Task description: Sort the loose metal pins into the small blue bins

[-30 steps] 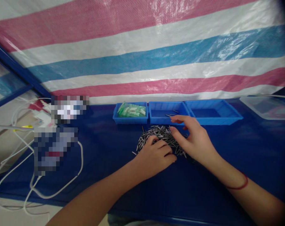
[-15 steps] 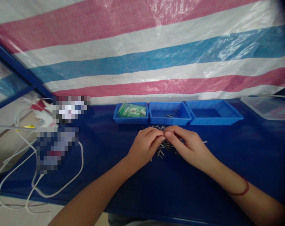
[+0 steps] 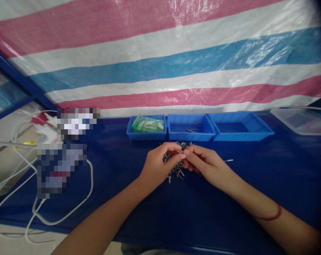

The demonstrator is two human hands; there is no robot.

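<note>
Handled metal piece (image 3: 179, 152), pinched in right grip (image 3: 205, 159) above pile (image 3: 177, 171), unclear hold in left grip (image 3: 155, 163); likely needed steadiness next

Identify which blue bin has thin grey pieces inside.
The middle bin: a few thin grey pieces lie inside. The left bin holds green packaging; the right bin shows neither.

bare forearms (image 3: 107, 219), thin red band (image 3: 278, 214) on right one
</note>
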